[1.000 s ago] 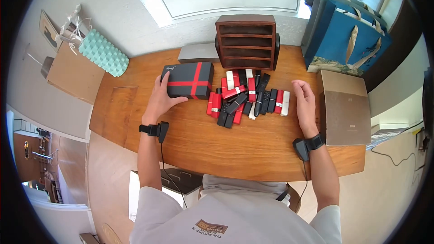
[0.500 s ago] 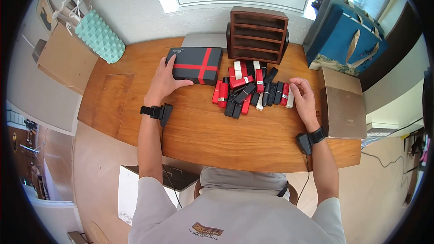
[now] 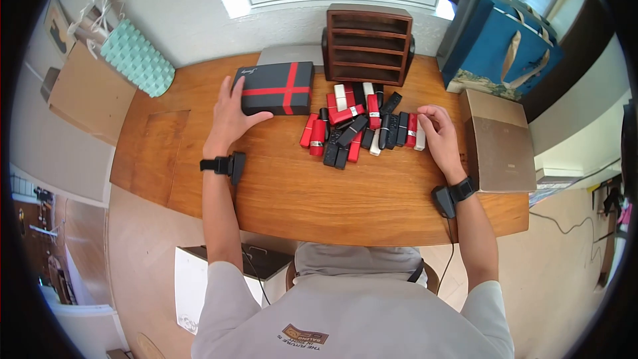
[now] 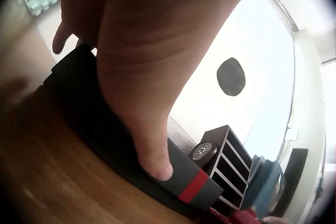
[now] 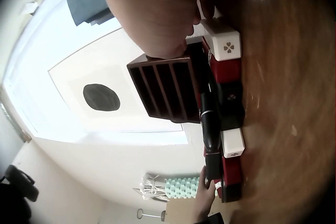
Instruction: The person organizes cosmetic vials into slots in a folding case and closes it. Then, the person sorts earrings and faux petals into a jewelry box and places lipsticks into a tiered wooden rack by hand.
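My left hand (image 3: 229, 119) is at the left end of a black gift box (image 3: 267, 78) with a red ribbon, fingers spread along its side. The thumb (image 4: 152, 155) lies straight against the box's front face in the left wrist view. At the right end of a pile of red, black and white lipstick tubes (image 3: 352, 129), my right hand (image 3: 444, 143) stands beside a white tube (image 5: 226, 43). Its fingers are loosely bent, fingertips right at that tube. The right wrist view shows a clover mark on the white tube's end; the hand partly hides the fingers.
A dark wooden rack (image 3: 369, 43) with several shelves stands behind the pile. A brown box (image 3: 500, 139) lies to the right, with blue paper bags (image 3: 498, 46) behind it. At the back left stands a mint-green textured vase (image 3: 137, 58).
My right hand has moved left to the white tube at the pile's end. The left hand stays by the gift box. The head view has shifted.
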Tool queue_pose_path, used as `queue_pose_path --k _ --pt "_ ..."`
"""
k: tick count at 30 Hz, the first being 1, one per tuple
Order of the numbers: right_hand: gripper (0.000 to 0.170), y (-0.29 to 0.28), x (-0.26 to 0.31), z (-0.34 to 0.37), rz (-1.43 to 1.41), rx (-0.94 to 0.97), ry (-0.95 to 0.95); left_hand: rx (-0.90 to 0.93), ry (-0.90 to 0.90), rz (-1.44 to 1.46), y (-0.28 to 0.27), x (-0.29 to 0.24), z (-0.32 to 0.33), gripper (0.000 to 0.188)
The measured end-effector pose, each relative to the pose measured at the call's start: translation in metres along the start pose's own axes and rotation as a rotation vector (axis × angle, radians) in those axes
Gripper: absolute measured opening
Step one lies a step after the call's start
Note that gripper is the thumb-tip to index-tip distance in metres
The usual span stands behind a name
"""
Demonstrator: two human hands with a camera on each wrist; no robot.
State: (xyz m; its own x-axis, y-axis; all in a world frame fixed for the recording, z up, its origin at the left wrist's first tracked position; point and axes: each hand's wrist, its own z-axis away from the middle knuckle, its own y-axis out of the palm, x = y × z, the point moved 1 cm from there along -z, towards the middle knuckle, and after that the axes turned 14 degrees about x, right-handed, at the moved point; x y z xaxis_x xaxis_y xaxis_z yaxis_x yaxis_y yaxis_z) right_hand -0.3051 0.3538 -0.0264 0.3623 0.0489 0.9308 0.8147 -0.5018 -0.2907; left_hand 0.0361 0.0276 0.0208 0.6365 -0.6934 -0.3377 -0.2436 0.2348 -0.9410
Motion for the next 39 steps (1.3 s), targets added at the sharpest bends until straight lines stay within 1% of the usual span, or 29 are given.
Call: queue_pose_path --k 2,3,5,6,7,8,9,11,12,14,15,17,18,20,21,24,26,28,29,31,32,33,34,35,37,38,39 --pt "0.016 -0.002 0.002 0.001 0.125 -0.027 -0.013 -0.37 0.161 -0.237 -0.013 -0.018 0.009 0.083" --pt "0.017 -0.004 0.0 0.0 0.143 -0.05 -0.028 -0.355 0.181 -0.235 -0.016 -0.027 0.011 0.083" --pt "0.017 -0.005 -0.001 0.0 0.094 -0.047 0.007 -0.489 0.332 0.055 -0.018 -0.043 0.014 0.037" --pt "0.018 -0.005 0.0 0.0 0.047 -0.025 0.021 -0.481 0.345 0.063 -0.013 -0.044 0.014 0.037" --pt "0.019 -0.005 0.002 0.0 0.033 -0.002 0.076 -0.377 0.404 0.205 -0.007 -0.045 0.015 0.024" --pt "0.019 -0.006 0.003 0.0 0.04 -0.009 0.083 -0.271 0.457 0.345 -0.002 -0.046 0.016 0.014" --pt "0.019 -0.006 0.003 0.0 0.078 0.0 0.086 -0.267 0.46 0.354 0.003 -0.046 0.017 0.014" --pt "0.018 -0.006 0.006 0.0 0.1 0.015 0.103 0.027 0.333 0.458 0.015 -0.051 0.017 0.014" --pt "0.018 -0.006 0.005 0.001 0.104 0.015 0.115 0.036 0.332 0.466 0.02 -0.054 0.018 0.014" --pt "0.02 -0.007 0.004 0.0 0.123 0.023 0.105 0.2 0.28 0.588 0.023 -0.068 0.019 0.021" --pt "0.02 -0.006 0.006 0.0 0.129 0.03 0.109 0.2 0.275 0.598 0.024 -0.072 0.02 0.021" --pt "0.023 -0.004 0.01 0.0 0.098 0.037 0.149 0.243 0.355 0.463 0.024 -0.078 0.02 0.03" --pt "0.023 -0.004 0.009 -0.001 0.101 0.055 0.15 0.237 0.341 0.472 0.026 -0.079 0.021 0.03" --pt "0.025 -0.003 0.009 -0.001 0.154 0.072 0.162 0.315 0.371 0.519 0.03 -0.08 0.022 0.038" --pt "0.024 -0.002 0.01 0.0 0.155 0.073 0.147 0.313 0.357 0.527 0.032 -0.08 0.021 0.038" --pt "0.025 -0.004 0.013 0.0 0.194 0.137 0.186 0.372 0.367 0.512 0.035 -0.082 0.023 0.04" --pt "0.024 -0.004 0.011 0.001 0.206 0.124 0.176 0.422 0.36 0.522 0.036 -0.085 0.023 0.043" --pt "0.022 -0.004 0.012 0.002 0.248 0.118 0.13 0.444 0.356 0.517 0.035 -0.089 0.026 0.043" --pt "0.022 -0.004 0.014 0.003 0.246 0.104 0.139 0.449 0.349 0.516 0.035 -0.091 0.026 0.042" --pt "0.021 -0.004 0.019 0.004 0.307 0.125 0.071 0.452 0.376 0.525 0.038 -0.091 0.026 0.042" --pt "0.021 -0.004 0.02 0.004 0.308 0.117 0.076 0.44 0.39 0.538 0.039 -0.09 0.025 0.041" --pt "0.021 -0.003 0.022 0.004 0.331 0.117 0.035 0.444 0.395 0.537 0.041 -0.09 0.024 0.041" --pt "0.022 -0.004 0.024 0.004 0.355 0.119 -0.01 0.455 0.362 0.574 0.042 -0.088 0.023 0.04" --pt "0.022 -0.006 0.027 0.005 0.356 0.118 -0.013 0.461 0.327 0.611 0.043 -0.087 0.022 0.039" --pt "0.022 -0.011 0.036 0.006 0.5 0.118 -0.026 0.456 0.322 0.637 0.046 -0.086 0.022 0.038" --pt "0.022 -0.014 0.044 0.007 0.505 0.119 -0.035 0.456 0.315 0.664 0.047 -0.085 0.021 0.037" --pt "0.026 -0.017 0.051 0.008 0.503 0.18 0.063 0.446 0.317 0.667 0.048 -0.083 0.02 0.037"
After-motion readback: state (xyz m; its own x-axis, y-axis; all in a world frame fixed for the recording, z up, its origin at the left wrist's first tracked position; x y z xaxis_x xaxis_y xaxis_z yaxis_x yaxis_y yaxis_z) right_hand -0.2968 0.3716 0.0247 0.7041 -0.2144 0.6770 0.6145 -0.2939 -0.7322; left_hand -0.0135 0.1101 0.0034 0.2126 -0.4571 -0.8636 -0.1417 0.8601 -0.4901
